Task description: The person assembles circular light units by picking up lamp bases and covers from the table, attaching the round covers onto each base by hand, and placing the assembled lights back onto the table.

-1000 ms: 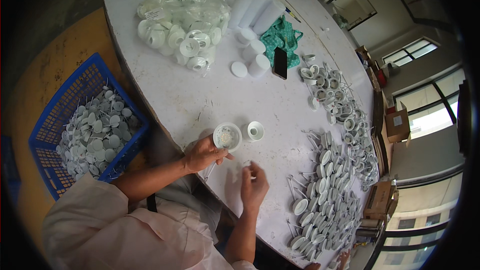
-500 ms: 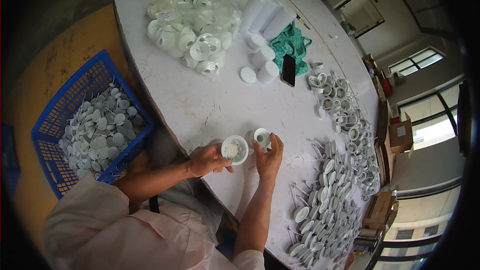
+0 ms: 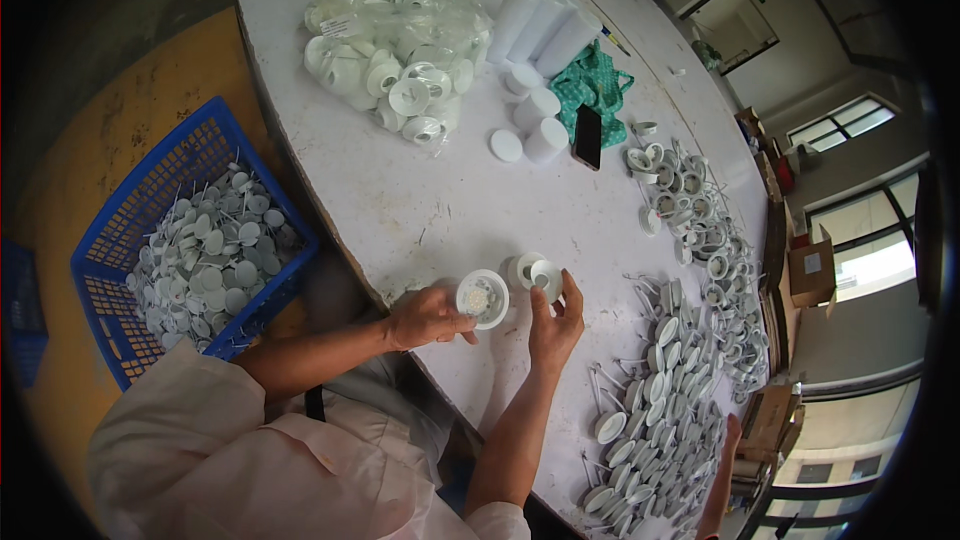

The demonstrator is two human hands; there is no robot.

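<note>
My left hand [image 3: 430, 318] grips a round white lamp housing [image 3: 493, 312], its open side turned up and a pale yellowish dotted disc showing inside. To its right, my right hand [image 3: 556, 335] pinches a smaller white cup-shaped ring [image 3: 548, 273] between thumb and fingers, just above the table. A similar white cup-shaped part [image 3: 521, 262] shows right behind that ring, partly covered by it. The two held pieces are apart from each other.
A blue basket [image 3: 95, 275] of white discs with stems stands left. On the white table [image 3: 400, 210] are a bag of white cups [image 3: 400, 70], white rolls [image 3: 540, 30], a phone [image 3: 588, 138], green cloth [image 3: 595, 85] and rows of lamp parts [image 3: 660, 400]. Another person's arm [image 3: 722, 470] appears lower right.
The view has shifted slightly. My right hand has moved a little right with its ring, uncovering a second cup-shaped part behind. Another person's arm has come in at the lower right.
</note>
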